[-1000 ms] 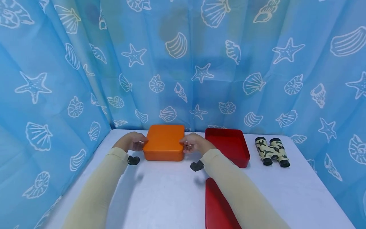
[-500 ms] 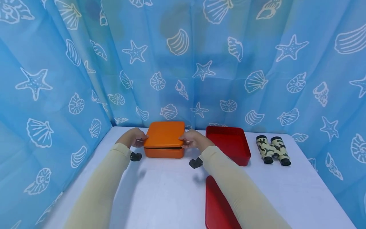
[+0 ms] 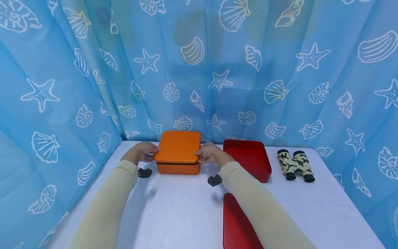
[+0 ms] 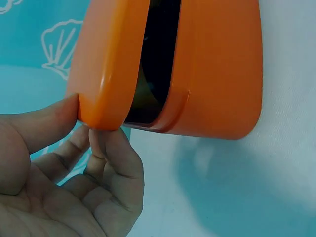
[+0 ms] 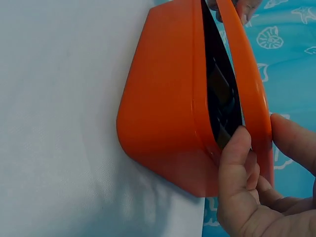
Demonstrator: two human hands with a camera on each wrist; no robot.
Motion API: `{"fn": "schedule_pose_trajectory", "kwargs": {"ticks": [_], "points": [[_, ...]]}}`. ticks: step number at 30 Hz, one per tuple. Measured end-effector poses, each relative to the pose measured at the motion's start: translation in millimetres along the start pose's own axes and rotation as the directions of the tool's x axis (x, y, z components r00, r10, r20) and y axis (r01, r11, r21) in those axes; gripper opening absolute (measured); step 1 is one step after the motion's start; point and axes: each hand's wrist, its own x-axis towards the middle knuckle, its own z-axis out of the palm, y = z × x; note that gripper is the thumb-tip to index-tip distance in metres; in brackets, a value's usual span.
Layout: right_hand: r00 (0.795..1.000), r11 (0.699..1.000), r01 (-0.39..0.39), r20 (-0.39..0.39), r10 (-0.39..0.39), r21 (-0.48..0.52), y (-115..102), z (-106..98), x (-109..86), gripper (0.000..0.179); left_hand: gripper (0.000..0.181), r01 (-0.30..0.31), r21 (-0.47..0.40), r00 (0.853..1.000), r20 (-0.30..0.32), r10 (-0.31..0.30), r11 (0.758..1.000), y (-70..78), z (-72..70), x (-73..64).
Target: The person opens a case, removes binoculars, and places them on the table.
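An orange box [image 3: 178, 169] stands at the back left of the table, its orange lid [image 3: 179, 145] raised a little off the base. A dark gap shows along the front between lid and base. My left hand [image 3: 145, 151] pinches the lid's left edge, thumb on top and fingers beneath, as the left wrist view shows. On the opposite side my right hand [image 3: 210, 154] pinches the lid's right edge, with a fingertip in the gap in the right wrist view. Something dark lies inside the box, mostly hidden by the lid.
Right of the orange box sits an open red box [image 3: 245, 157]. Its size of red lid [image 3: 237, 224] lies nearer on the table [image 3: 180, 214], partly under the right sleeve. Camouflage binoculars [image 3: 295, 165] rest at the far right. A blue shell-print curtain [image 3: 199, 86] hangs close behind.
The lid sat down on the base a second ago. Both hands have lifted it, first opening a thin gap at the front, and it now stands slightly higher.
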Motion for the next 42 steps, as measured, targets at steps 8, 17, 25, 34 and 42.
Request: {"fn": "schedule_pose_trajectory", "kwargs": {"ticks": [8,17,25,34,42], "points": [[1.000,0.998,0.001,-0.005,-0.001,0.058,3,1,-13.0,0.035,0.034,-0.053,0.003,0.997,0.059,0.053,0.999,-11.2,-6.3,-11.1],[0.998,0.995,0.047,0.034,-0.050,0.091,21,10,-31.2,0.029,0.036,-0.118,0.050,0.990,0.084,0.114,0.992,-33.8,-15.0,-35.3],[0.994,0.993,0.064,0.082,-0.073,0.100,42,23,-45.1,0.035,0.035,-0.093,0.097,0.993,0.078,0.086,0.991,-61.2,-17.0,-55.2],[0.990,0.993,0.063,0.122,-0.075,0.101,55,31,-62.3,0.040,0.035,-0.085,0.095,0.994,0.078,0.078,0.992,-77.0,-18.8,-74.2],[0.991,0.995,0.066,0.109,-0.075,0.078,59,33,-82.1,0.046,0.038,-0.101,0.098,0.992,0.083,0.093,0.990,-80.8,-17.8,-88.9]]}}
